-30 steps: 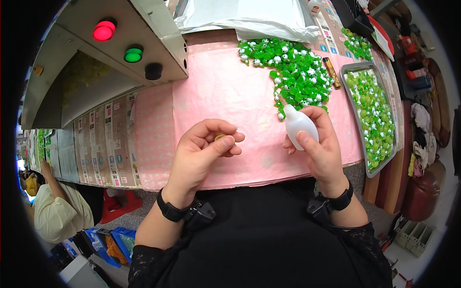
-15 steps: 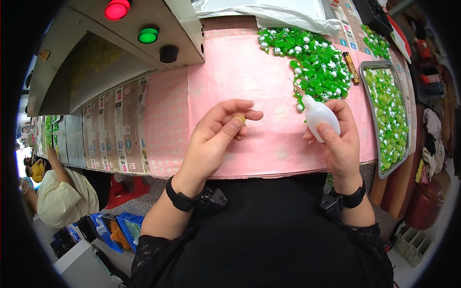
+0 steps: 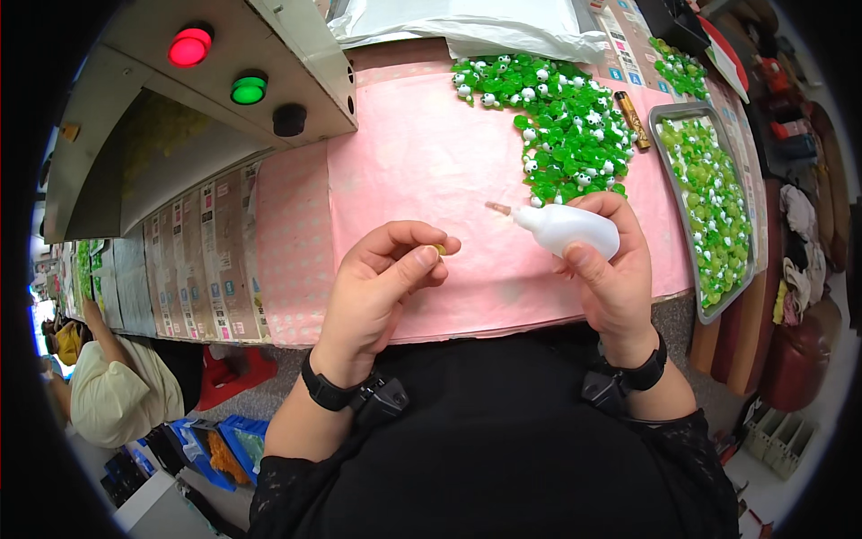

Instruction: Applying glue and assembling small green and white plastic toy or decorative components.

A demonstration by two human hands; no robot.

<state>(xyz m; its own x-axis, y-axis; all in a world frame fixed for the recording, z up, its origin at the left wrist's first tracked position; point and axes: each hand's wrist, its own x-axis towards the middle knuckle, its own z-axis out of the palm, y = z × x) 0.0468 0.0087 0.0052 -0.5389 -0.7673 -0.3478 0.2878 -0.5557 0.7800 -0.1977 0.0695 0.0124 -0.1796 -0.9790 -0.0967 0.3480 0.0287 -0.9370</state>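
Between the thumb and fingers of my left hand (image 3: 382,283) is pinched a small yellowish piece (image 3: 439,250), mostly covered by the fingertips. My right hand (image 3: 612,274) grips a white squeeze bottle (image 3: 570,230), tilted so that its thin brownish tip points left toward my left hand. The tip and the small piece are apart. Both hands are above the pink sheet (image 3: 404,180) on the table. Beyond the bottle lies a loose pile of green pieces with white-and-black ball-shaped parts (image 3: 575,117).
A metal tray (image 3: 662,148) of green and white pieces stands at the right, with a gold-brown tube (image 3: 631,119) beside it. A machine housing with red and green lights (image 3: 249,88) rises at the far left. Another person (image 3: 117,386) sits at the left.
My right hand has turned the bottle from upright-leaning to nearly level, its tip swinging left and down. My left hand keeps its pinch. The whole view has shifted slightly.
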